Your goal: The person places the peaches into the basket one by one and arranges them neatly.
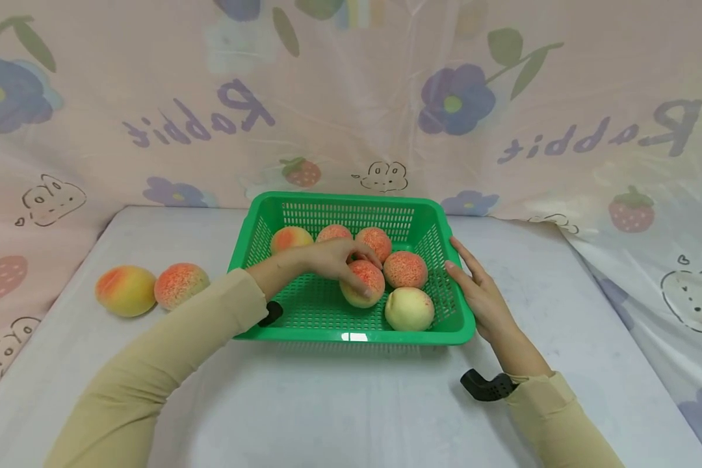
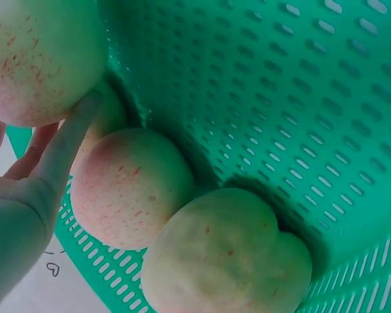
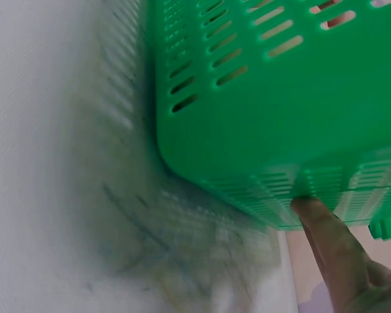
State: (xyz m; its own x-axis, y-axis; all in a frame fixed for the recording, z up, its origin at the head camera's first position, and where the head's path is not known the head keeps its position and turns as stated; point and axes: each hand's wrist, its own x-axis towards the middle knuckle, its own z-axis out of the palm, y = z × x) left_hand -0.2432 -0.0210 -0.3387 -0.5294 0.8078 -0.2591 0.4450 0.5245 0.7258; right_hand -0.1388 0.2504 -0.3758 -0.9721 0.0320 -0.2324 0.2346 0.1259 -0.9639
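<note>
My left hand [image 1: 335,257] reaches into a green plastic basket [image 1: 351,335] and grips a red-speckled peach [image 1: 361,287] between thumb and fingers. In the left wrist view that peach [image 2: 42,62] is held higher than the peaches beside it. Against the basket's right wall lie another speckled peach [image 1: 406,270] and a pale yellow peach [image 1: 409,309]. Toward the back of the basket are two reddish peaches and a yellow-orange one [image 1: 291,238]. My right hand [image 1: 484,300] rests its extended fingers on the basket's right side; in the right wrist view a finger [image 3: 332,241] touches the outer wall.
Left of the basket, a yellow-orange peach [image 1: 126,290] and a speckled peach [image 1: 180,285] lie side by side on the white tabletop [image 1: 351,403], the second close to my left sleeve. A printed cloth [image 1: 339,78] hangs behind the table.
</note>
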